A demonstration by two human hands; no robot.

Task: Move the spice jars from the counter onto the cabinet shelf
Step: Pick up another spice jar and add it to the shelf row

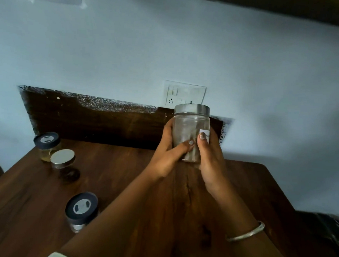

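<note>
Obs.: both hands grasp one clear jar (pixel 190 133) with a steel lid, held upright at the far side of the desk (pixel 140 186), in front of the wall socket (pixel 184 94).
- Left hand (pixel 171 148): fingers wrapped round the jar's left wall, thumb across the front low down.
- Right hand (pixel 210 157): cups the right wall and base, thumb pressing next to a small white label (pixel 205 135). A bangle (pixel 245 233) sits on that wrist.
- The jar looks raised off the desk, but base contact cannot be confirmed. Contents look low and greyish.

Remaining on the desk, left side, well apart from the hands:
- dark-lidded jar (pixel 47 143), far left
- pale-lidded jar (pixel 62 159), just beside it
- second dark-lidded jar (pixel 81 208), nearer

The cabinet shelf is not in view, so the target height and clearance are unknown.

Judgement: one jar is in transit and three are not yet moved.

Risks:
1. Smooth glass may slip if one hand lets go before the other has a full wrap. The grip sits low on the body, so the top could tip.
2. The lid's seating is unverified, so tilting on the way up could spill the contents.
3. The lid rim could knock the shelf edge if the jar is lifted without sight of it.
4. On the return reach, a forearm sweeping left could topple the near dark-lidded jar.
</note>
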